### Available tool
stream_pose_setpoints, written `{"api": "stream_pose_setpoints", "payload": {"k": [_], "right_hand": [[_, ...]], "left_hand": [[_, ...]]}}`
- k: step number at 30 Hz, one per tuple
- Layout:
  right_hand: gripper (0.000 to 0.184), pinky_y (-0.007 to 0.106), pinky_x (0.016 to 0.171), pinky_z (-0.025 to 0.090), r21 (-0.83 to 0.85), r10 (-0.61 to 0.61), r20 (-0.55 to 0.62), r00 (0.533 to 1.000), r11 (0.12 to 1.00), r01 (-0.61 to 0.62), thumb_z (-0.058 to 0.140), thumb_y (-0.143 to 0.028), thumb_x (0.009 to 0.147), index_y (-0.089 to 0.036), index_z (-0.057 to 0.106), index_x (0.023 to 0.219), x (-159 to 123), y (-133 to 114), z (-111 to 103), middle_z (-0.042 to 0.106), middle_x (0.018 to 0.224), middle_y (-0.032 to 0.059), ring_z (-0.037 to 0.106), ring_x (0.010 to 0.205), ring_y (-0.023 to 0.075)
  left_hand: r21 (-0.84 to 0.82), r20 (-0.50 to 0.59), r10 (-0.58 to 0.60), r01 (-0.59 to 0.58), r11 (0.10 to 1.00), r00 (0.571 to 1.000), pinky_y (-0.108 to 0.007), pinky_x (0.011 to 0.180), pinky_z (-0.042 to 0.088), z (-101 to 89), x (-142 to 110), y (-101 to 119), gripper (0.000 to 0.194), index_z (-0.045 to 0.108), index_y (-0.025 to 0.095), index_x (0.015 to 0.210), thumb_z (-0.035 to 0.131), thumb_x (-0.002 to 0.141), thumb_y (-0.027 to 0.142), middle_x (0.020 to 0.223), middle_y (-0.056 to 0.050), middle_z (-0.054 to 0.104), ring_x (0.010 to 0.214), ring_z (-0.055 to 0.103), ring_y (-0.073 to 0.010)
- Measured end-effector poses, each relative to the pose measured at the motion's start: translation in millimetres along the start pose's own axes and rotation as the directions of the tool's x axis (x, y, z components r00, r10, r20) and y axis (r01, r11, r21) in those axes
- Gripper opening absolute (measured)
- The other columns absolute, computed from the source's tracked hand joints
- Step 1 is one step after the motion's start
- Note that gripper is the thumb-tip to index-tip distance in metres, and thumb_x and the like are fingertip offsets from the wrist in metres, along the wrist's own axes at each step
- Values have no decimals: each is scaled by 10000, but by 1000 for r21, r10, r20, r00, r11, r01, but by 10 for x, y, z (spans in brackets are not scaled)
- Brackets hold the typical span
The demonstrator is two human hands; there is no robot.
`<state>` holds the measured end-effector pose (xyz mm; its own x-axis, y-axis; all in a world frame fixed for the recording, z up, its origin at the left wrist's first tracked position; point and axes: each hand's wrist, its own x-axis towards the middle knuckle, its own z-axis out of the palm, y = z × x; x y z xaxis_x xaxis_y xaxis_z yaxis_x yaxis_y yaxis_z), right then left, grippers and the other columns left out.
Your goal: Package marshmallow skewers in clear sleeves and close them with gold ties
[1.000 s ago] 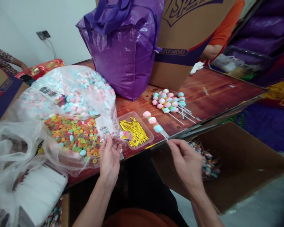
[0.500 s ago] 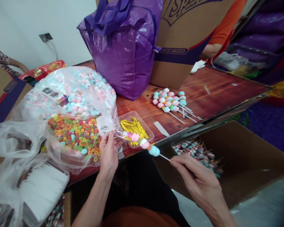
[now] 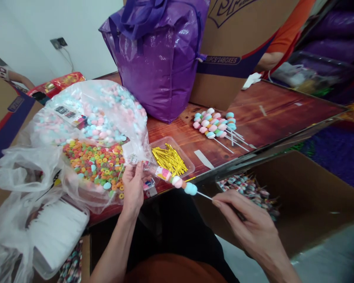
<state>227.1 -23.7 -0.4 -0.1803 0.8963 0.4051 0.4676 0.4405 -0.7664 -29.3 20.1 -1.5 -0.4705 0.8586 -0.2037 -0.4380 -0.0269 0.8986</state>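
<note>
Between my hands a candy skewer of pink, white and blue pieces lies slanted over the table's front edge. My right hand pinches the bare end of its white stick. Around the skewer's far end is a clear printed wrapper, pinched at its end between the thumb and fingers of my left hand. Part of the candy sits inside the wrapper; the blue piece is outside. Just beyond, gold twist ties fill a clear plastic tray. Several bare candy skewers lie in a pile to the right.
Bags of pastel candy and ring candy spread on the left, near a tub of white sticks. A purple bag and a carton stand behind. An open box with wrapped skewers is below right.
The skewer has slid further into the wrapper, so less candy shows outside it. Both hands keep their grip. The whole view has shifted slightly.
</note>
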Motion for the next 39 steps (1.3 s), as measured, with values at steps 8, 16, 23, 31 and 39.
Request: {"api": "stream_pose_setpoints", "payload": {"k": [8,16,23,31,39], "right_hand": [[148,278,628,496,88,112,21,993,990,-113,607,-233,942,-222,675,810,-31,-21,148,665,753,26,627,670,168],[181,265,578,480,125,223,34,974,966,-226,621,-302,935,-218,695,794,-94,27,147,662,747,33,621,680,176],[181,240,515,455,180,285,51,957,940,-289,648,-316,916,-208,711,785,-134,47,165,663,747,32,609,656,164],[214,246,505,445,169,295,25,955,940,-295,644,-344,913,-203,694,759,-89,5,264,651,724,26,592,619,156],[181,255,558,456,100,190,-29,981,977,-186,606,-248,944,-210,662,776,-63,-47,378,636,729,15,603,645,149]], "left_hand": [[84,39,75,-78,993,996,-202,554,538,-17,-13,-70,386,695,188,973,827,721,450,869,-18,746,611,674,-113],[-10,-22,-9,8,1000,1000,-183,508,520,-37,32,-69,421,640,178,870,886,634,425,739,22,701,535,657,-98],[-74,-44,-74,70,995,996,-179,482,520,-55,32,-90,462,607,171,834,910,587,416,725,44,668,521,653,-93],[-3,36,-92,92,996,995,-193,493,520,-45,-15,-113,412,614,179,834,875,647,437,757,18,692,541,640,-97],[63,49,21,-24,998,999,-196,556,522,-36,-98,-178,355,647,214,967,785,770,475,887,-10,720,643,667,-116]]}}
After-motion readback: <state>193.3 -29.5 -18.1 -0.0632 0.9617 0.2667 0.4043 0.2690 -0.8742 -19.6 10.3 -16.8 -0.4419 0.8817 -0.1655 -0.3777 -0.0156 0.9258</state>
